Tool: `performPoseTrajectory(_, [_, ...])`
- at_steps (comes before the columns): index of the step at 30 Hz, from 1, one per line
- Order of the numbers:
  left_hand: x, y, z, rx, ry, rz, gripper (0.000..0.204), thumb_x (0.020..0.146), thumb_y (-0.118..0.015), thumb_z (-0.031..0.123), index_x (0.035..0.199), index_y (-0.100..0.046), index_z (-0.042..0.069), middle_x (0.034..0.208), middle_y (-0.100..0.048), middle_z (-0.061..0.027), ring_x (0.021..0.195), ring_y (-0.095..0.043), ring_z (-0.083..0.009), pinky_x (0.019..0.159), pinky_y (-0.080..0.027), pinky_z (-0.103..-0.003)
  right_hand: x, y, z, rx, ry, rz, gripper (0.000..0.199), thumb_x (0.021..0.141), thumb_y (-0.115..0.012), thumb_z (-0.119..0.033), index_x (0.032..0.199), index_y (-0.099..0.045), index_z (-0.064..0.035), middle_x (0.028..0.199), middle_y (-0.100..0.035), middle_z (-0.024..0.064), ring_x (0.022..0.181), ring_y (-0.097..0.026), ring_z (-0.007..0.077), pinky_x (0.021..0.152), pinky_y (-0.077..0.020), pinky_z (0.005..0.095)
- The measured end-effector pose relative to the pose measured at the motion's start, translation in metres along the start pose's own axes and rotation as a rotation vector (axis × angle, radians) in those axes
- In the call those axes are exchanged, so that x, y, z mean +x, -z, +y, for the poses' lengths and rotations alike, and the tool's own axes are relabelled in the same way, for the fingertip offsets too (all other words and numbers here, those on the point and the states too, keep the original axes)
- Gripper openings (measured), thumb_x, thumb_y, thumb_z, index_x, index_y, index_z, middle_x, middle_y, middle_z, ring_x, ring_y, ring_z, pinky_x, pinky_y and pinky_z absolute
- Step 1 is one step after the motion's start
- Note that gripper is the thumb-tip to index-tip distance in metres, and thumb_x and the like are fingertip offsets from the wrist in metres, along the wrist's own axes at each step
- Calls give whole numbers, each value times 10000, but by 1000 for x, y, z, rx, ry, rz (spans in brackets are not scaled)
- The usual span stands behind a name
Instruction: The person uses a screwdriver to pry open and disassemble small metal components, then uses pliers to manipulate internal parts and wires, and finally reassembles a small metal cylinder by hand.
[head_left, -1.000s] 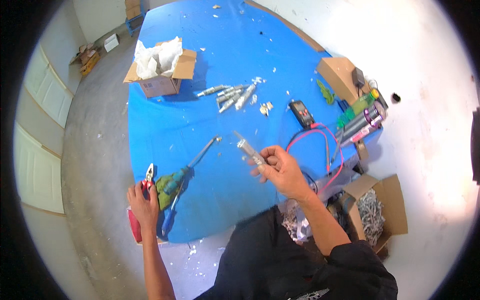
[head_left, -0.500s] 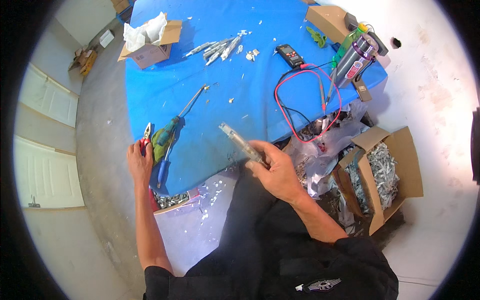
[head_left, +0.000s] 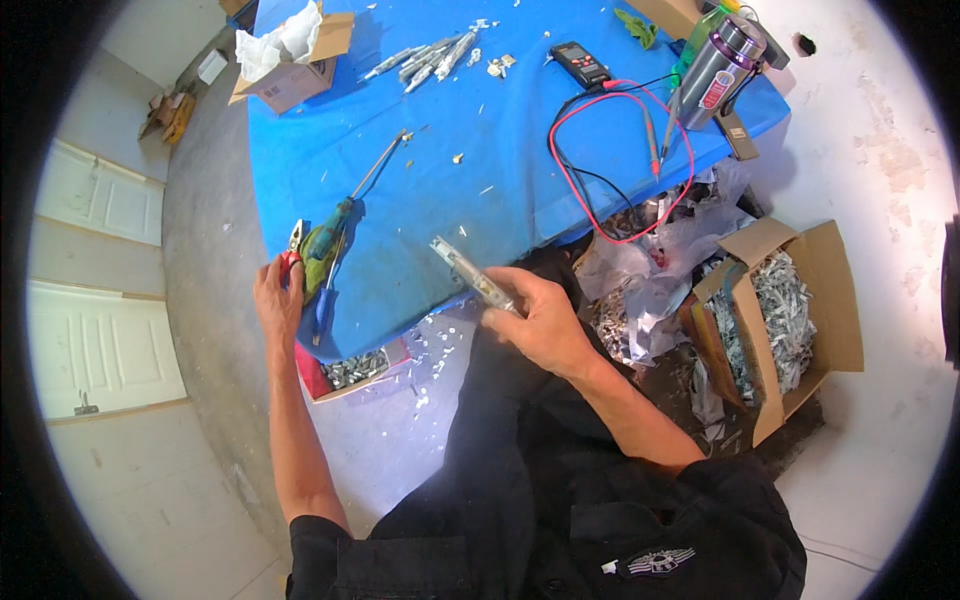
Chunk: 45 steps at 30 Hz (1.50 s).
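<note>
My right hand [head_left: 538,318] grips a slim silvery rod-shaped part [head_left: 462,268] that points up and left over the near edge of the blue table [head_left: 500,150]. My left hand [head_left: 278,296] rests on the table's left corner, closed on the red handles of a pair of pliers [head_left: 295,240]. Just right of that hand lie a green-handled screwdriver [head_left: 352,210] and a blue-handled tool [head_left: 322,300]. Several similar silvery parts [head_left: 425,62] lie in a group at the far side of the table.
An open cardboard box with white paper [head_left: 290,60] stands far left on the table. A black meter [head_left: 581,64] with red and black leads, and a purple-grey bottle [head_left: 722,55], sit right. On the floor are a box of metal scrap [head_left: 790,310], crumpled plastic [head_left: 650,270] and a red tray [head_left: 350,372].
The view has tilted down toward my lap. My right hand with the silvery part has come back from over the table to its near edge. My left hand stays at the pliers.
</note>
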<state>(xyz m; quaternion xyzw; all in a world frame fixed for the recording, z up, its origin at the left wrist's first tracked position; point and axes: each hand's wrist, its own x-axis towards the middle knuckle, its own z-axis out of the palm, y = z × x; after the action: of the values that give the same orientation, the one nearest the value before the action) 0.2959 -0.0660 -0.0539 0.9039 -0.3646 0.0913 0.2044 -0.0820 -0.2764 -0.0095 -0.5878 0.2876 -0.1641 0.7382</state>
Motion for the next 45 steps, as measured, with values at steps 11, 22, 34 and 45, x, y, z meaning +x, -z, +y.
performPoseTrajectory(11, [-6, 12, 1, 3, -27, 92, 402, 947, -698, 284, 1226, -702, -6, 1155, -685, -205, 1095, -644, -387, 968, -503, -462, 5, -9, 48, 139, -129, -65, 500, 863, -723, -78, 1330, -606, 59, 1074, -692, 85, 816, -651, 120, 688, -524, 268])
performPoseTrajectory(22, [-75, 37, 83, 75, 113, -67, 295, 873, -782, 257, 1047, -723, 27, 1001, -708, -146, 928, -686, -344, 815, -535, -439, 15, -17, 64, 208, -141, -88, 484, 916, -705, -82, 1355, -539, 39, 1147, -653, 72, 906, -660, 129, 688, -512, 261])
performPoseTrajectory(34, [-22, 34, 116, 29, -14, 11, 346, 940, -723, 267, 1178, -696, 18, 1143, -695, -195, 1108, -645, -370, 921, -514, -455, 25, -21, 59, 14, -193, -108, 469, 945, -661, -250, 1252, -564, 92, 915, -689, 94, 713, -651, 139, 586, -493, 279])
performPoseTrajectory(45, [36, 4, 114, 104, -155, -111, 347, 921, -719, 242, 1150, -689, -17, 1054, -684, -228, 996, -616, -409, 863, -498, -494, 37, -19, 71, -50, -56, -162, 319, 961, -604, -253, 1074, -638, 44, 775, -610, 43, 588, -535, 112, 540, -433, 290])
